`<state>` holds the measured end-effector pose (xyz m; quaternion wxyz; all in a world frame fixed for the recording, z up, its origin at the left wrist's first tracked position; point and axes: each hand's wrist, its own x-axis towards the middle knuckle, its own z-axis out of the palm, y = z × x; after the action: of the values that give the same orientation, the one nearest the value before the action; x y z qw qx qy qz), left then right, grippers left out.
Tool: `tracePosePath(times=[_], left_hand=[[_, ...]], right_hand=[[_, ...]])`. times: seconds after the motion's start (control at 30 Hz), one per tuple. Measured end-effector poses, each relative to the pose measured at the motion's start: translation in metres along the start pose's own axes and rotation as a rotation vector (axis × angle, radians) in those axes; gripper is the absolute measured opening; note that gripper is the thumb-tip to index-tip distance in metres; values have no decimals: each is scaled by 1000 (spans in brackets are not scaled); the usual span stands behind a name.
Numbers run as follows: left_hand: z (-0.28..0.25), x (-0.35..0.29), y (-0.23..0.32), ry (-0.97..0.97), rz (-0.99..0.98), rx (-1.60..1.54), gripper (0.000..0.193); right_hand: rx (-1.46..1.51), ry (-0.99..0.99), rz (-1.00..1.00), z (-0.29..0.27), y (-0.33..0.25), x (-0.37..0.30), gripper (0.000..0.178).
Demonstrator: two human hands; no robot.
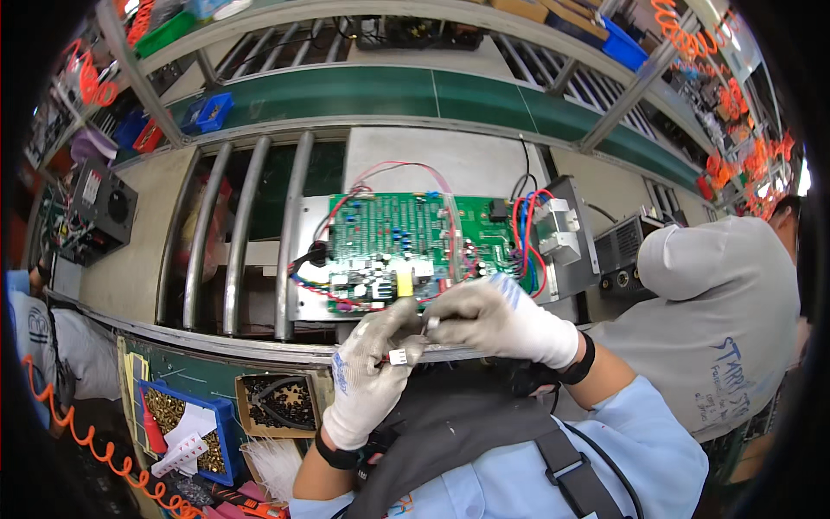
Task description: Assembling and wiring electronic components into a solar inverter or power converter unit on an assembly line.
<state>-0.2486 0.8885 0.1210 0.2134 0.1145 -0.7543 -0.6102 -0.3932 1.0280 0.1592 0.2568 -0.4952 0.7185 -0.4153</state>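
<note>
Both my hands wear white work gloves with grey palms, and they meet just in front of a green circuit board (pixel 380 227). My left hand (pixel 367 359) is closed on a small white plug connector (pixel 398 356), whose slotted face shows beside the fingers. Close by, my right hand (pixel 497 320) pinches another small white connector (pixel 433 323); its wire is mostly hidden by the fingers. The board lies on a metal plate and carries a yellow component (pixel 405 283). Red and blue cables (pixel 524 232) run along its right end to a metal bracket (pixel 559 232).
Steel rollers (pixel 246 233) lie left of the board. At lower left are a blue bin (pixel 226 432) of brass parts, a box (pixel 251 424) of small black parts with pliers, and an orange coiled hose (pixel 82 441). A co-worker in grey (pixel 692 320) is close on my right.
</note>
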Motion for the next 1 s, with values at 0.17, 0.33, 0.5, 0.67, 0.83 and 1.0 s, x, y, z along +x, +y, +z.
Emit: tracePosePath(times=[0.17, 0.33, 0.5, 0.67, 0.83, 1.0], left_hand=[[22, 19, 12, -167, -220, 44, 16], [25, 28, 13, -161, -76, 114, 16], [-15, 13, 8, 159, -101, -37, 11], [-70, -10, -20, 534, -268, -318, 10], [-94, -23, -52, 584, -304, -264, 15], [-103, -20, -62, 571, -366, -270, 15]], right_hand=[[76, -256, 141, -25, 11, -12, 20], [271, -107, -110, -46, 34, -12, 17], [-347, 120, 450, -79, 65, 38, 24], [-553, 21, 570, -65, 78, 60, 28], [-470, -59, 687, -64, 64, 70, 26], [-549, -33, 696, -56, 58, 78, 23]])
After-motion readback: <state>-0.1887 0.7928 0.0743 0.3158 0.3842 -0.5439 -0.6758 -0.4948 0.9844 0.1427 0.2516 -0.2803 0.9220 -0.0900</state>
